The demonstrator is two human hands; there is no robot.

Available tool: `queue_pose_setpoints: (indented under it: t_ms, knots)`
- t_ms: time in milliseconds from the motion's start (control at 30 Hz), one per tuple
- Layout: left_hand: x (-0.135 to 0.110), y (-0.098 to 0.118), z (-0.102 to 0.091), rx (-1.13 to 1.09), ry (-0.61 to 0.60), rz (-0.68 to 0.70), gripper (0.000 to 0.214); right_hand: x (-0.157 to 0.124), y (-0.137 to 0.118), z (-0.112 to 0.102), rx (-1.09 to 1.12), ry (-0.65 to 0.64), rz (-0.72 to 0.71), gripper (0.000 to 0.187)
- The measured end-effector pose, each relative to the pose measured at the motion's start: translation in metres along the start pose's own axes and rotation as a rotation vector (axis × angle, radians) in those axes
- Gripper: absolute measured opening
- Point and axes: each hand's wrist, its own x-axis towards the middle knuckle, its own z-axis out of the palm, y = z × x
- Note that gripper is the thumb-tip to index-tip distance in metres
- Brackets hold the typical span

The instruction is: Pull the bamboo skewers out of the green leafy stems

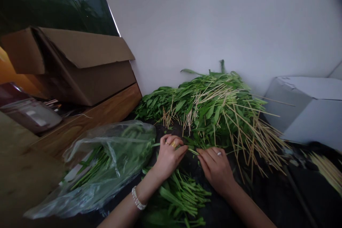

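Note:
In the middle, my left hand (172, 149) is closed around a green stem (191, 150) of a leafy vegetable that looks like water spinach. The same stem runs across to my right hand (216, 165), whose fingers and thumb pinch its other end. Below and between my wrists lies a small pile of cut leafy stems (187, 194). Just beyond my hands rises a large heap of leafy greens (213, 96), with many thin wooden skewers (251, 131) sticking out of it, mostly to the right.
To the left, a clear plastic bag (114, 153) holds more greens. Behind it, an open cardboard box (88, 64) and a plastic tub (34, 115) stand on a wooden surface (107, 117). A white box (312, 110) sits at right, near loose skewers (327, 171). A white wall (208, 17) closes the back.

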Motion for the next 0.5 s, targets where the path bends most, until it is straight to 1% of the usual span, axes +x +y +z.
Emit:
queue_pose_setpoints:
  t_ms: [67, 167, 233, 500]
  knots:
    - [0.001, 0.002, -0.001, 0.007, -0.021, 0.021, 0.014, 0.001, -0.001, 0.000, 0.005, -0.013, 0.038, 0.023]
    - [0.002, 0.005, -0.001, 0.015, -0.038, 0.047, 0.013, 0.002, -0.003, 0.000, -0.004, -0.029, 0.098, 0.016]
    - [0.003, 0.005, -0.001, 0.022, -0.037, 0.058, 0.012, 0.002, -0.004, 0.000, -0.028, -0.049, 0.124, 0.017]
    - [0.004, -0.014, -0.005, 0.033, -0.078, 0.052, 0.015, 0.001, 0.003, -0.002, -0.104, -0.105, 0.056, 0.021]
